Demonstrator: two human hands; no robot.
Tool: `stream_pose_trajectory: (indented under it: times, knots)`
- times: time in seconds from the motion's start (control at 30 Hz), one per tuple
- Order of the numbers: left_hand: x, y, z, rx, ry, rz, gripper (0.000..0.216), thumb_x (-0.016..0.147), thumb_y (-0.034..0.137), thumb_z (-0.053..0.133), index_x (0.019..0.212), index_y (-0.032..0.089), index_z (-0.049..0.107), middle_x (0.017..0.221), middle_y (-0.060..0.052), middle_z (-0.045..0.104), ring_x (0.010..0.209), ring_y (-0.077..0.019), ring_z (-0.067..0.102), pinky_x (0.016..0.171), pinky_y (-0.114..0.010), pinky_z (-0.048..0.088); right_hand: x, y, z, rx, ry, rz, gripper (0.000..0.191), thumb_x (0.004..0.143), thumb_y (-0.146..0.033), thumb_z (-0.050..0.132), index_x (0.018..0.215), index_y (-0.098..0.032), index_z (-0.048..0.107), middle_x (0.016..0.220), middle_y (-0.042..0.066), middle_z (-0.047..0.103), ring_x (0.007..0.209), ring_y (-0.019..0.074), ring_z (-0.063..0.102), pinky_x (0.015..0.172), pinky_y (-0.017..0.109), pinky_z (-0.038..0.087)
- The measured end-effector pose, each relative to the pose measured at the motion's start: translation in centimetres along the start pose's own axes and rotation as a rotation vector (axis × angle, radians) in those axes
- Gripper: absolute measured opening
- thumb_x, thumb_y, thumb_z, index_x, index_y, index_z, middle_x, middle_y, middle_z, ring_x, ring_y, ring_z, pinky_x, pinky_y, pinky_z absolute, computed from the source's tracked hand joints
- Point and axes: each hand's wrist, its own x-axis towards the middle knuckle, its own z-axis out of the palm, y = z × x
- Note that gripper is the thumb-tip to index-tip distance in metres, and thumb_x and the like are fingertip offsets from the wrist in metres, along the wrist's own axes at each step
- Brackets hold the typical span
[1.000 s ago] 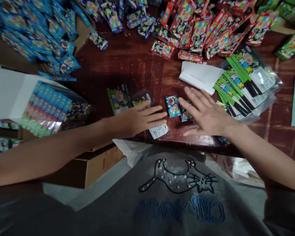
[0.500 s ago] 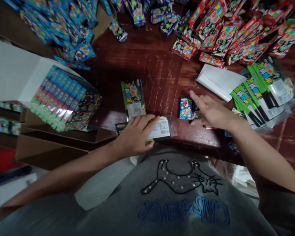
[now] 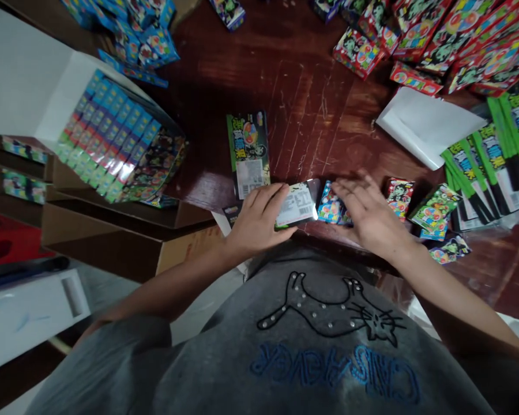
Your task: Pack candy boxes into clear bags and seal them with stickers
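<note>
My left hand (image 3: 262,219) is closed on a clear plastic packet (image 3: 300,204) with a white printed label, held flat near the table's front edge. Its open end points right, toward my right hand (image 3: 367,216). That hand grips a small blue candy box (image 3: 327,203) and a darker box beside it, fingers over the top and thumb along the near side. The blue box's left end sits right at the packet's mouth; whether it is inside I cannot tell. Another black and green packet (image 3: 248,153) lies just beyond my left hand.
A red box (image 3: 400,199) and a green box (image 3: 435,207) lie right of my right hand. Green-edged packets (image 3: 480,167) fan out beside a white sheet (image 3: 428,124). Red boxes (image 3: 432,34) heap at the back right. An open carton of stacked boxes (image 3: 112,135) stands left.
My right hand has brought the blue box closer to the packet, leaving the red box behind on the table. The camera view has shifted, showing more boxes at the right.
</note>
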Motion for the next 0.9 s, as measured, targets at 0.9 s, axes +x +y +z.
stream_pose_trajectory:
  times: [0.9]
  knots:
    - [1.5, 2.0, 0.1, -0.153, -0.046, 0.129, 0.091, 0.093, 0.039, 0.08, 0.168, 0.021, 0.032, 0.152, -0.018, 0.059, 0.138, -0.0339, 0.059, 0.118, -0.048, 0.047, -1.0, 3.1, -4.2, 0.189, -0.17, -0.046, 0.07, 0.095, -0.062, 0.07, 0.157, -0.032, 0.058, 0.147, 0.008, 0.068, 0.141, 0.0349, 0.058, 0.134, 0.076, 0.002]
